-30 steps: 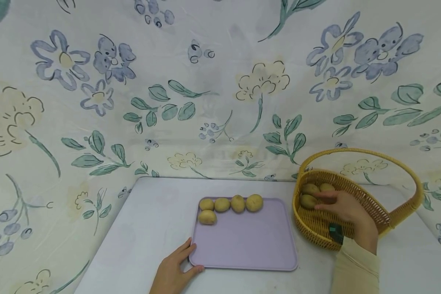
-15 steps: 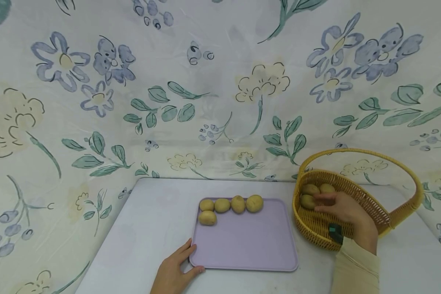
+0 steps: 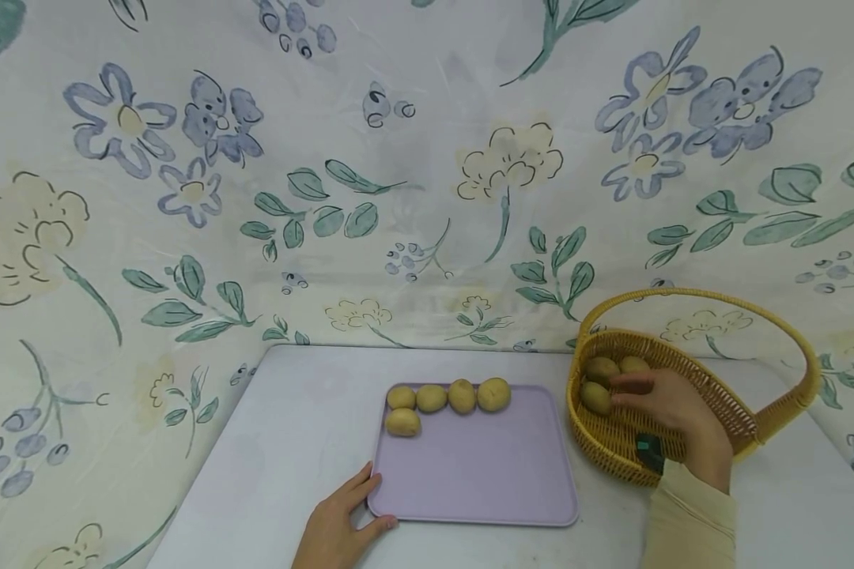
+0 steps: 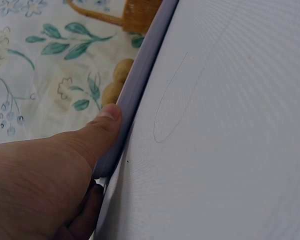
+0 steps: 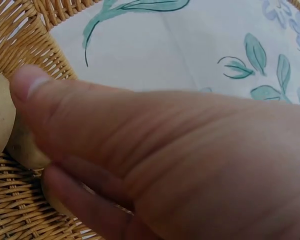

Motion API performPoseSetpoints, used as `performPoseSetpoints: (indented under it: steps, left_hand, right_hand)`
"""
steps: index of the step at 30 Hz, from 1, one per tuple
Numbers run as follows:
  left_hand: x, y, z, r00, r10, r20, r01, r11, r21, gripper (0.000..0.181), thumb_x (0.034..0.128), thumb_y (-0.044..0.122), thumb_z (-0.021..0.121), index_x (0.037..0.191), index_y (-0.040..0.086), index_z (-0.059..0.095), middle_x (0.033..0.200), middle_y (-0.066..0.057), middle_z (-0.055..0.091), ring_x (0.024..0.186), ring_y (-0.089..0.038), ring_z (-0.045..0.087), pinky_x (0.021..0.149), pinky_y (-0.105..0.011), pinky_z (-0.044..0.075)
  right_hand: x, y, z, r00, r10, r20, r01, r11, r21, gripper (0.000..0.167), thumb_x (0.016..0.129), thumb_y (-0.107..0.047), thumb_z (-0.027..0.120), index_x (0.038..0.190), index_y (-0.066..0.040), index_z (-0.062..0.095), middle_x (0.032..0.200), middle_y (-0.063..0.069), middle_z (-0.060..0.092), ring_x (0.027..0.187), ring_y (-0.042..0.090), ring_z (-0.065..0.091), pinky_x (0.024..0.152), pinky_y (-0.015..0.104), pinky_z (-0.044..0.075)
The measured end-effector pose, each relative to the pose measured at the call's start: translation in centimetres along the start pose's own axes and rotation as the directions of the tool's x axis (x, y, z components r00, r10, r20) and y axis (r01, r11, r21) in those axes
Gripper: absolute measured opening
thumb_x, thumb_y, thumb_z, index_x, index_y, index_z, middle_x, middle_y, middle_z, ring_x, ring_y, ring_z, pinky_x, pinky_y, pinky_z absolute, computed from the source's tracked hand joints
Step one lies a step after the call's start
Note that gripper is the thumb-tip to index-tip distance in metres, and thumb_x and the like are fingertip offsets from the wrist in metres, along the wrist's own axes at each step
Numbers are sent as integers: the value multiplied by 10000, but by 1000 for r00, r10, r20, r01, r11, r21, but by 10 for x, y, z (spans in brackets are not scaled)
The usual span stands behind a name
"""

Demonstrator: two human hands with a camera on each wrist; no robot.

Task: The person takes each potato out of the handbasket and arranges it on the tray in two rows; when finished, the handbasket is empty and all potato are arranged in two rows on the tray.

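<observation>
My left hand grips the near left corner of a lavender tray. In the left wrist view the thumb rests on the tray's rim, with fingers partly hidden below. My right hand reaches into a wicker basket, its thumb and fingertips at the right end of a potato, which they pinch. Close up, the thumb tip meets that potato's edge; the index finger is hidden. Two other potatoes lie behind it, one of them the back-left potato.
Several potatoes line the tray's back edge, and one potato sits in front at the left. The basket's tall handle arches over its back. A floral cloth hangs behind the white table.
The nearest potato in the basket has turned from lying sideways to a slant and shifted slightly toward the front. Both hands have barely moved; the tray potatoes stay put.
</observation>
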State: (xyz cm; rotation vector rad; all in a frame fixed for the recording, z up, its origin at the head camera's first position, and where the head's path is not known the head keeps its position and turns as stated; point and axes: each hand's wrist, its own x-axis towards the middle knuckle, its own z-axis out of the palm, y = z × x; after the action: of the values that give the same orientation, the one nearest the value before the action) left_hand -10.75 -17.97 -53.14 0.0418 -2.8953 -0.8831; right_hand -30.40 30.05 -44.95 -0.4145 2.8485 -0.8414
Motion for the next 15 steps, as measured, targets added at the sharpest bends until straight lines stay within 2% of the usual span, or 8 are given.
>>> performPoseSetpoints:
  steps: [3, 6, 9, 15]
  left_hand:
    - [0, -1, 0, 1000, 5, 0, -5, 1000, 5, 719, 750, 550, 835, 1307, 116, 702, 1451, -23, 627, 1308, -286, 625, 1067, -472, 541]
    - [0, -1, 1, 1000, 8, -4, -8, 1000, 0, 721, 747, 555, 836, 1303, 114, 705, 1448, -23, 630, 1307, -286, 626, 1066, -475, 541]
    - [0, -2, 1, 1000, 12, -5, -12, 1000, 3, 725, 752, 567, 828, 1305, 115, 704, 1448, -22, 630, 1307, -284, 625, 1066, -474, 542]
    - [0, -2, 1, 1000, 7, 1, -7, 1000, -4, 734, 755, 580, 818, 1313, 118, 699, 1456, -20, 623, 1315, -283, 620, 1074, -473, 536]
  right_hand:
    - [2, -2, 2, 999, -41, 13, 41, 999, 12, 542, 906, -461, 755, 1308, -101, 703, 1318, 258, 663, 1234, 465, 595, 1006, 616, 524]
    - [3, -4, 4, 996, -83, 38, 82, 996, 26, 532, 889, -436, 778, 1302, -107, 707, 1352, 270, 638, 1286, 475, 557, 1042, 609, 501]
    - [3, -4, 5, 993, -111, 44, 110, 994, 20, 478, 884, -396, 792, 1264, -112, 731, 1324, 245, 664, 1265, 442, 578, 1029, 560, 515]
    - [2, -9, 2, 996, -72, 54, 71, 997, 22, 319, 886, -388, 793, 1109, -160, 796, 1188, 121, 748, 1148, 307, 644, 955, 421, 545]
